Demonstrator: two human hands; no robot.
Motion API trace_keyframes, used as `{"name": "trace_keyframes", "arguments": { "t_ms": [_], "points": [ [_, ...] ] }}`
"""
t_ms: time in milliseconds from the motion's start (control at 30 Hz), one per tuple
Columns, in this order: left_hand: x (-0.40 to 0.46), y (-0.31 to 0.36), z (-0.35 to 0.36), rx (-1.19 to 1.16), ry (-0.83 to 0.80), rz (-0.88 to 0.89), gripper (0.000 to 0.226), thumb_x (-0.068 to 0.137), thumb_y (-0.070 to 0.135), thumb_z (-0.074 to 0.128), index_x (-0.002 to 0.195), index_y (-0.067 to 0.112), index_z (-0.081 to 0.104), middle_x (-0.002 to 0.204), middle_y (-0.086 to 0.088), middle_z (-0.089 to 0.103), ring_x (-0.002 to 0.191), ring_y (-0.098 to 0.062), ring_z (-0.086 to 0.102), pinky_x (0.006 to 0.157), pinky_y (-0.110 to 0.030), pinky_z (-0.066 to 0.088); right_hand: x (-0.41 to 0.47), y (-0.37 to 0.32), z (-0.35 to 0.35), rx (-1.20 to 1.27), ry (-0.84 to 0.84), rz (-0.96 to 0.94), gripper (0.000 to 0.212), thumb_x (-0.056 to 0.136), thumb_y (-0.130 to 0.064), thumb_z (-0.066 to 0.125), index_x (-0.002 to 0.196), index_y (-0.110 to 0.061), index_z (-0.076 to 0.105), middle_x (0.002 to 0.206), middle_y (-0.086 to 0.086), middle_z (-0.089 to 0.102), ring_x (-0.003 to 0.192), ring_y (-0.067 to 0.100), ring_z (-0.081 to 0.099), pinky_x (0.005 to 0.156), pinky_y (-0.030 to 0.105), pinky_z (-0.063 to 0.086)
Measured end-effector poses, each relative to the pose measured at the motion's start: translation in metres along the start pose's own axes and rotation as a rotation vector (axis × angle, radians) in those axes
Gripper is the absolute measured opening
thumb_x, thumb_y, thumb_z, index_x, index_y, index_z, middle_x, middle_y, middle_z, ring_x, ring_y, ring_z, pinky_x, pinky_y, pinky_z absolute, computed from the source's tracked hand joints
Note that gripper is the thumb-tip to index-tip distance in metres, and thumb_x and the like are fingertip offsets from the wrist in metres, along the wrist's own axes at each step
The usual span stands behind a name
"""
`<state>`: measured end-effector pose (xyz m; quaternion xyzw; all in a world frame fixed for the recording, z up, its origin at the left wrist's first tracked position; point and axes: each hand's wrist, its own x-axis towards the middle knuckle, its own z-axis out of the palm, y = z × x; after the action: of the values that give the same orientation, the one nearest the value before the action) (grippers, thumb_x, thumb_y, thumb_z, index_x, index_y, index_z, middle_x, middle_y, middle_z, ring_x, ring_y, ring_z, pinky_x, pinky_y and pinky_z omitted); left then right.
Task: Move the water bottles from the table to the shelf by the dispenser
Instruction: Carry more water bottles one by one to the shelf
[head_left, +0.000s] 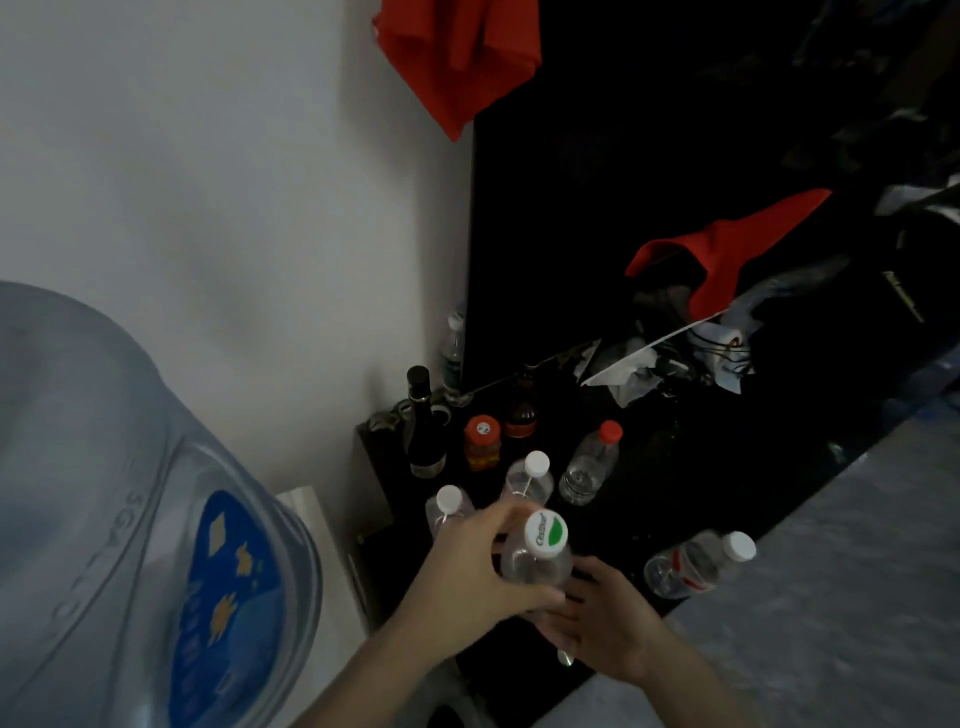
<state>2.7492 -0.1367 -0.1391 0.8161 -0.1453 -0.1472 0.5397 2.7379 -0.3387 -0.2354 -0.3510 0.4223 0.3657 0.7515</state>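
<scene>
My left hand (475, 564) grips a clear water bottle (537, 558) with a white and green cap, held upright over the dark shelf (670, 462). My right hand (608, 616) lies just below and to the right of that bottle, fingers straight and touching its lower part. Two white-capped bottles (527, 480) (448, 506) stand on the shelf right behind my left hand. A red-capped clear bottle (592, 462) stands further right. Another white-capped bottle (698, 564) lies on its side at the shelf's front edge.
The big blue dispenser jug (124, 519) fills the lower left. A dark wine bottle (423, 423), an orange-lidded jar (482, 441) and a brown bottle (521, 410) stand at the back of the shelf. Red cloth (727, 249) and clutter lie at the right.
</scene>
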Motion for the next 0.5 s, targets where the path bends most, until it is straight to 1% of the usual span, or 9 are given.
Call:
{"name": "trace_keyframes", "arguments": {
  "t_ms": [67,100,167,267,333,433,500],
  "points": [
    [0.006,-0.012,0.004,-0.023,0.025,-0.017,0.057,0.067,0.029,0.092,0.116,0.034,0.062,0.113,0.027,0.066,0.109,0.008,0.062,0.092,-0.013,0.05,0.012,-0.003,-0.003,0.019,0.032,0.026,0.054,0.095,-0.037,0.051,0.127,0.005,0.057,0.128,0.025,0.062,0.126,0.038,0.054,0.079,0.041,0.051],
    [0.009,-0.019,0.006,-0.036,0.036,-0.027,0.057,0.067,0.028,0.092,0.116,0.033,0.062,0.112,0.026,0.068,0.109,0.006,0.063,0.092,-0.015,0.051,0.018,-0.004,-0.005,0.031,0.048,0.038,0.054,0.096,-0.037,0.051,0.128,0.006,0.056,0.127,0.025,0.061,0.123,0.038,0.056,0.078,0.041,0.051],
    [0.014,-0.031,0.014,-0.047,0.056,-0.038,0.056,0.068,0.028,0.091,0.116,0.033,0.063,0.111,0.024,0.069,0.108,0.005,0.064,0.092,-0.016,0.052,0.033,-0.005,-0.01,0.05,0.083,0.042,0.053,0.097,-0.034,0.05,0.129,0.007,0.055,0.121,0.025,0.06,0.108,0.037,0.058,0.078,0.042,0.05],
    [0.019,-0.049,0.029,-0.052,0.076,-0.057,0.056,0.067,0.029,0.091,0.116,0.033,0.062,0.112,0.024,0.068,0.109,0.006,0.063,0.092,-0.018,0.053,0.052,-0.007,-0.02,0.067,0.112,0.036,0.055,0.097,-0.032,0.051,0.135,0.008,0.049,0.133,0.025,0.054,0.099,0.036,0.058,0.079,0.044,0.051],
    [0.022,-0.06,0.039,-0.054,0.075,-0.075,0.058,0.067,0.03,0.091,0.117,0.032,0.062,0.111,0.022,0.069,0.11,0.004,0.063,0.093,-0.023,0.054,0.062,-0.009,-0.025,0.059,0.125,0.028,0.052,0.098,-0.032,0.049,0.131,0.008,0.052,0.126,0.026,0.056,0.093,0.036,0.058,0.074,0.044,0.051],
    [0.03,-0.075,0.052,-0.036,0.052,-0.092,0.06,0.065,0.034,0.09,0.118,0.033,0.061,0.113,0.018,0.069,0.112,0.002,0.063,0.094,-0.028,0.055,0.071,-0.017,-0.028,0.013,0.144,0.015,0.043,0.098,-0.029,0.048,0.114,0.009,0.06,0.105,0.025,0.061,0.084,0.035,0.058,0.069,0.041,0.049],
    [0.034,-0.085,0.06,-0.038,0.056,-0.115,0.06,0.065,0.032,0.09,0.118,0.031,0.062,0.114,0.016,0.069,0.111,0.001,0.063,0.094,-0.03,0.056,0.079,-0.022,-0.028,-0.03,0.181,0.018,0.038,0.096,-0.03,0.049,0.105,0.006,0.059,0.099,0.023,0.058,0.079,0.033,0.057,0.067,0.038,0.049]
  ]
}}
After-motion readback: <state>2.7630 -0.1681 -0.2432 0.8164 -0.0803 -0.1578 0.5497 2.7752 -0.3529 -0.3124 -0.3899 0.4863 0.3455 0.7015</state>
